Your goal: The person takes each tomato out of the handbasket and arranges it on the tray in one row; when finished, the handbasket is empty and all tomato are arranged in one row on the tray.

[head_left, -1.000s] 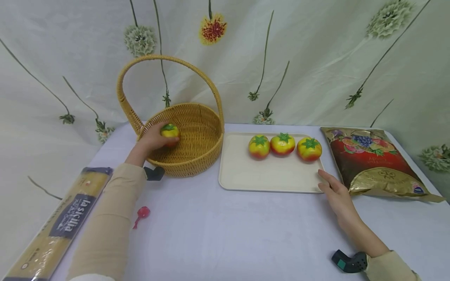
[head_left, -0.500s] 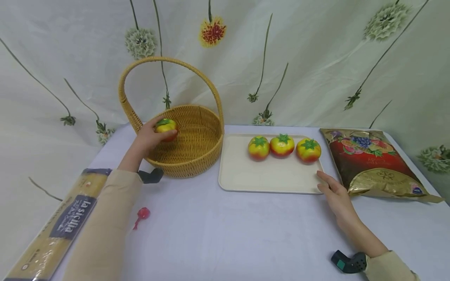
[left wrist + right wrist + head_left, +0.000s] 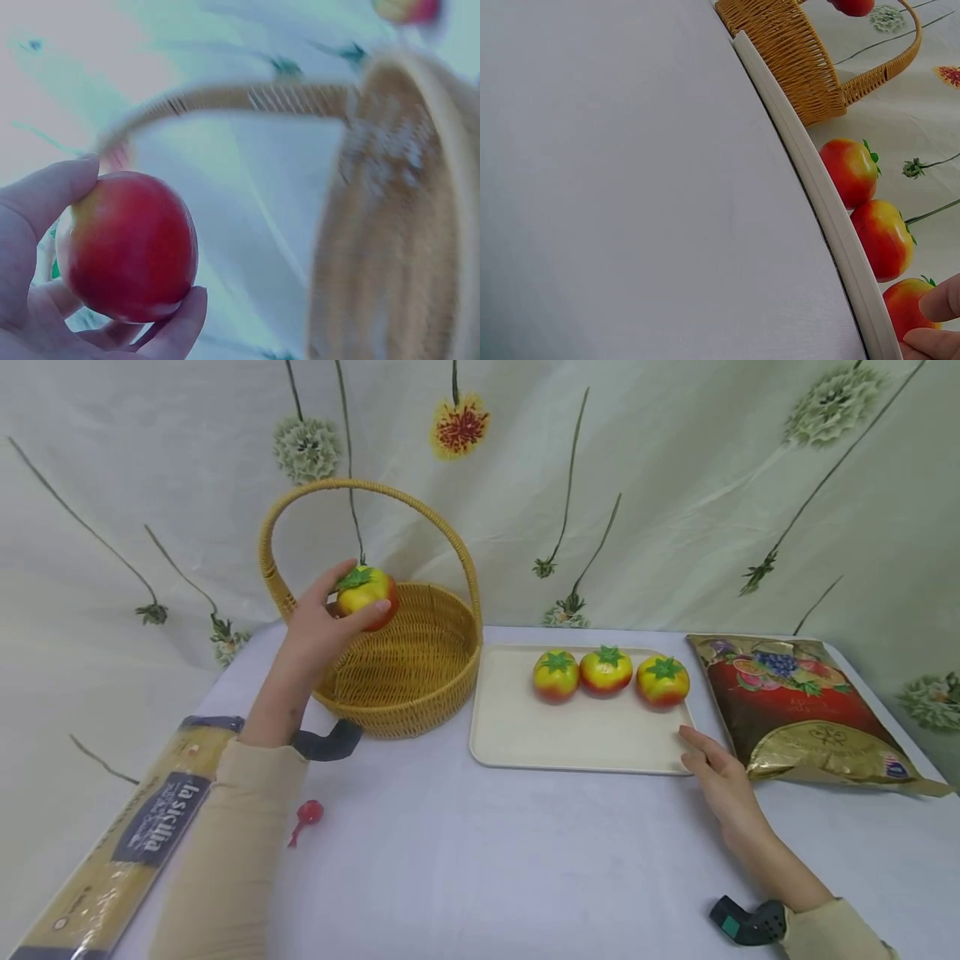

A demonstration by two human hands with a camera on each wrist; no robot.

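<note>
My left hand (image 3: 318, 622) grips a red-and-yellow tomato (image 3: 367, 597) with a green leafy top, raised above the left side of a wicker basket (image 3: 408, 714). In the left wrist view thumb and fingers curl around the tomato (image 3: 131, 247), apart from the basket (image 3: 390, 225). No fruit shows on the visible part of the basket's floor. Three similar tomatoes (image 3: 604, 672) stand along the back of a cream tray (image 3: 577, 743). At the tray's right edge rests my right hand (image 3: 723, 785), fingers extended and holding nothing; its fingertips (image 3: 941, 300) appear close to the rightmost tomato.
A red and gold candy bag (image 3: 810, 706) lies right of the tray. On the left is a long pack of spaghetti (image 3: 142, 835). A small red wrapped lollipop-like item (image 3: 308, 814) lies before the basket. The basket's tall handle (image 3: 375, 487) arches upward.
My left hand has lifted the tomato up from inside the basket to above its left rim. The right hand and the tray have stayed in place.
</note>
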